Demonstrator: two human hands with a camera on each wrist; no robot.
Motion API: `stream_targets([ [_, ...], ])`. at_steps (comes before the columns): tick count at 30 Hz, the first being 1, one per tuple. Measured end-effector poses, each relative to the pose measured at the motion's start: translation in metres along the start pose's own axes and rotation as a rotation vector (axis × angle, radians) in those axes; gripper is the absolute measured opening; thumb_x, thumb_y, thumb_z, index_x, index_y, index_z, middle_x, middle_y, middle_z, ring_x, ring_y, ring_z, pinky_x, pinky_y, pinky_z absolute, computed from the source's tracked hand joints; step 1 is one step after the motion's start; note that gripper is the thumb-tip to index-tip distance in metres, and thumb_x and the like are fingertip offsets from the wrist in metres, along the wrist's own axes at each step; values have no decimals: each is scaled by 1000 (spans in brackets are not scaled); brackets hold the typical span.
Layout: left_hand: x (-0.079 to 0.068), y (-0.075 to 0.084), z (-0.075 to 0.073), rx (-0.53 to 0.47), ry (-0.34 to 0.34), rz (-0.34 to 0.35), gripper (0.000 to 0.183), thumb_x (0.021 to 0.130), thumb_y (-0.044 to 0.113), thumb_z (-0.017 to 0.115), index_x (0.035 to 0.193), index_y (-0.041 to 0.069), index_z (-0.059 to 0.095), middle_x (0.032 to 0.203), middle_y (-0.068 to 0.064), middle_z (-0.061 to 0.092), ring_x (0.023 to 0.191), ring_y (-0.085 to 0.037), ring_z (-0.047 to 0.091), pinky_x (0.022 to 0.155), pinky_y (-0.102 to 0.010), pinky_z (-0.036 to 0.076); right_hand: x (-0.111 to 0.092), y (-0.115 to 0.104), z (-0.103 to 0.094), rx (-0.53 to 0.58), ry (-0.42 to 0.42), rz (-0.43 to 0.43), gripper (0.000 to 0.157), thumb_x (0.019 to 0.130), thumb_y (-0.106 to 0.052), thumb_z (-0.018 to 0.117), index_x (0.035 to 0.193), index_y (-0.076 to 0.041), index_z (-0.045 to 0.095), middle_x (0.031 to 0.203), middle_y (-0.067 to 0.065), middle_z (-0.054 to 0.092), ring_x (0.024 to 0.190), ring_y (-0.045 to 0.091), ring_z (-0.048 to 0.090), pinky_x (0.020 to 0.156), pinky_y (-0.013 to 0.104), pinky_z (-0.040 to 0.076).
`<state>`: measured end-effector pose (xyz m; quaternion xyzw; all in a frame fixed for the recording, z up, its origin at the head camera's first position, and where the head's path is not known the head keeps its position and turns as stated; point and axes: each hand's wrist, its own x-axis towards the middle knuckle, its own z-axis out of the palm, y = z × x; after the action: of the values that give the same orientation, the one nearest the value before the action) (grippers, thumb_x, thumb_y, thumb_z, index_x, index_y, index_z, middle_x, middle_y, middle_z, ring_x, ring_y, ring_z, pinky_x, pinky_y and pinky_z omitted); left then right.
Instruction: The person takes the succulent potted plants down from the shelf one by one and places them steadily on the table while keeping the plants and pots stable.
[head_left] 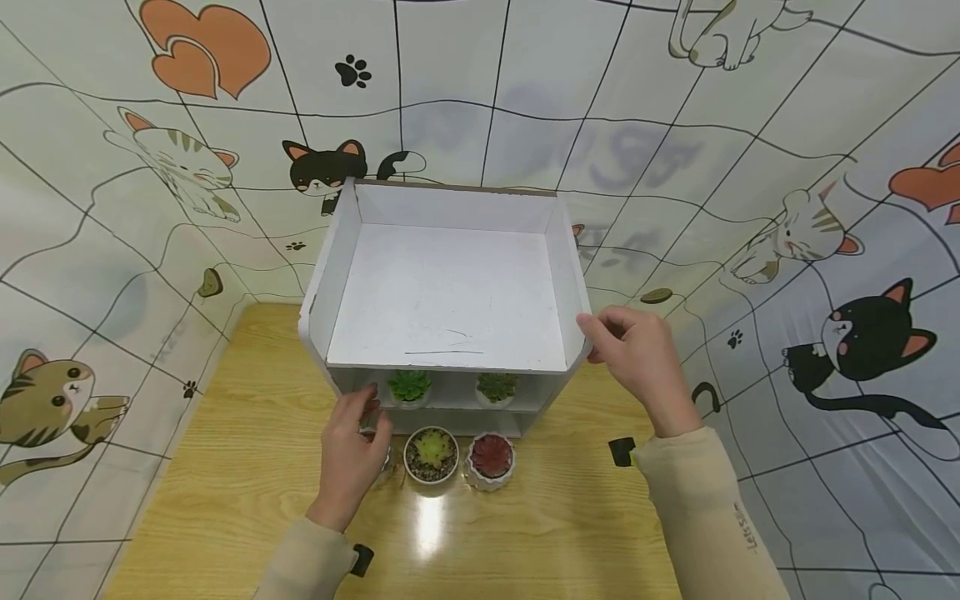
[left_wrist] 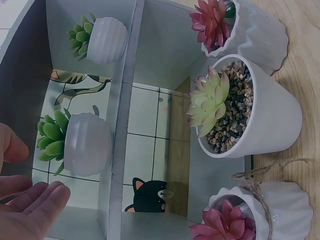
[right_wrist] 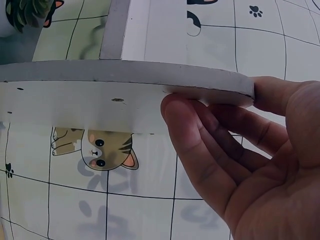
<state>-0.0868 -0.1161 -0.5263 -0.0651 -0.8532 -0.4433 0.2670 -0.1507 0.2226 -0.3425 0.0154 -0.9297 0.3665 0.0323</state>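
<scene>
A white wooden shelf stands on the table with its front towards me. My right hand pinches the front edge of its right side panel between thumb and fingers. At the left front, my left hand holds nothing, its fingers loosely bent beside a green succulent in a white ribbed pot. That plant and a second green succulent sit on the middle board. Before the shelf stand a yellow-green succulent, a red succulent and a twine-tied pot, mostly hidden by my left hand in the head view.
The wood-grain table reaches to cat-print wall sheets behind and at both sides. The shelf's top board has raised sides and a raised back. Its lowest level lies behind the front row of pots.
</scene>
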Motion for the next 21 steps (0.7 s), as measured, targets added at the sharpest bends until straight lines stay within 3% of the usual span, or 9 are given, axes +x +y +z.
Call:
stream_targets([
  [5, 0, 0, 1, -9, -26, -18, 40, 86, -9, 68, 125, -13, 63, 106, -24, 64, 89, -38, 70, 54, -39, 60, 0, 0, 0, 3, -4, 4, 40, 104, -40, 62, 94, -4, 76, 91, 15, 76, 75, 24, 74, 65, 33, 51],
  [10, 1, -1, 2, 9, -35, -8, 45, 83, -5, 72, 126, -14, 63, 106, -25, 63, 90, -39, 67, 55, -41, 59, -1, 0, 0, -10, -4, 10, 39, 104, -39, 62, 94, -4, 75, 90, 15, 76, 74, 22, 74, 66, 34, 50],
  [17, 3, -2, 7, 8, -59, -29, 52, 80, -4, 74, 129, -15, 59, 110, -28, 62, 99, -40, 64, 83, -50, 60, -1, 1, 1, 3, -6, 10, 39, 104, -40, 62, 94, -4, 75, 92, 15, 75, 78, 31, 75, 67, 35, 51],
  [21, 5, -3, 10, -4, -84, -78, 57, 81, -2, 75, 133, -15, 57, 113, -29, 60, 102, -43, 62, 88, -54, 57, -2, 0, 0, 8, -13, 17, 40, 104, -41, 61, 95, -4, 75, 95, 16, 75, 77, 27, 74, 67, 34, 51],
])
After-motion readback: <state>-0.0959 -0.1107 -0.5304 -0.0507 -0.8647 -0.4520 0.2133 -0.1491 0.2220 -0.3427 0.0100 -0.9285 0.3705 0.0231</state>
